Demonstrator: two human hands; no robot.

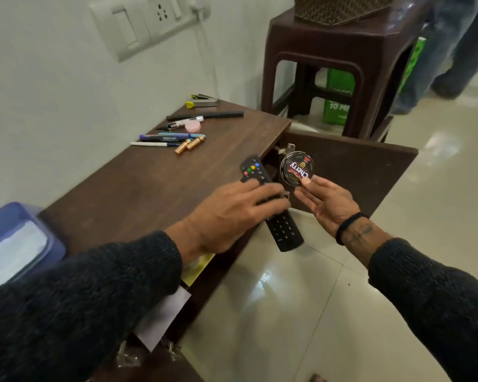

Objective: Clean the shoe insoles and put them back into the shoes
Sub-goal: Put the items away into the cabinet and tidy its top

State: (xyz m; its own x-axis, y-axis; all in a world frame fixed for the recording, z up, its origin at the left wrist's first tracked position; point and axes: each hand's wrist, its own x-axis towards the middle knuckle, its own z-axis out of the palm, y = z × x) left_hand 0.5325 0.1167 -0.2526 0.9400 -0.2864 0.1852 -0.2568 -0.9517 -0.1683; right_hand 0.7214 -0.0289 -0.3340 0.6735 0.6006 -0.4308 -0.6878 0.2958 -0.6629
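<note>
Left hand point(232, 210) lies palm-down, fingers curled; right hand point(326, 202) palm-up, thumb pinching.

A room in a home: a low wooden cabinet point(149, 188) against a white wall with a switchboard point(146, 23), a TV remote point(271, 205), pens point(163, 137), a plastic stool point(340, 64), glossy floor tiles point(301, 312).
</note>
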